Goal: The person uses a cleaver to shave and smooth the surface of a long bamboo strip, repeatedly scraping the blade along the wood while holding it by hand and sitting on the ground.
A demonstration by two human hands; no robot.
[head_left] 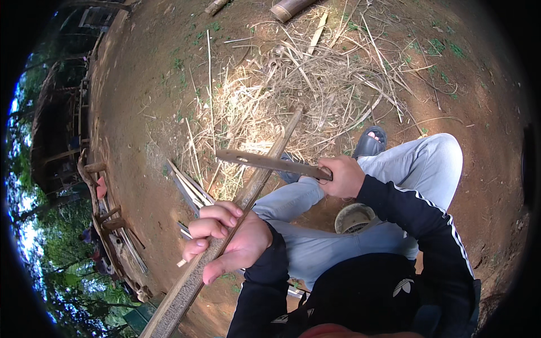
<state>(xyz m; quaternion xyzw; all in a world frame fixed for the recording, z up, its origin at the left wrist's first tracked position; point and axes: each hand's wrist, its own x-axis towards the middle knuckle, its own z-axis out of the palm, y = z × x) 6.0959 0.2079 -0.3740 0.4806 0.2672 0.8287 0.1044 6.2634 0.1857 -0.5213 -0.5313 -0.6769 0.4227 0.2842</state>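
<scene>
A long split bamboo strip [259, 180] slants from the lower left up toward the shavings. My left hand [236, 239] supports it from beneath, fingers curled over one edge and the thumb along the other. In my right hand [342, 177] is the handle of a machete [253, 159], its fist closed tight. The machete's dark, flat blade has a hole near the tip and points left. It crosses over the strip beyond my left hand; whether its edge touches the bamboo I cannot tell.
Pale bamboo shavings [321, 84] lie heaped on the brown earth ahead. More cut strips [189, 183] rest left of my knee. A round grey container [354, 218] stands between my legs. A thick bamboo piece [290, 8] lies at the far edge, and a log bench [107, 225] is at left.
</scene>
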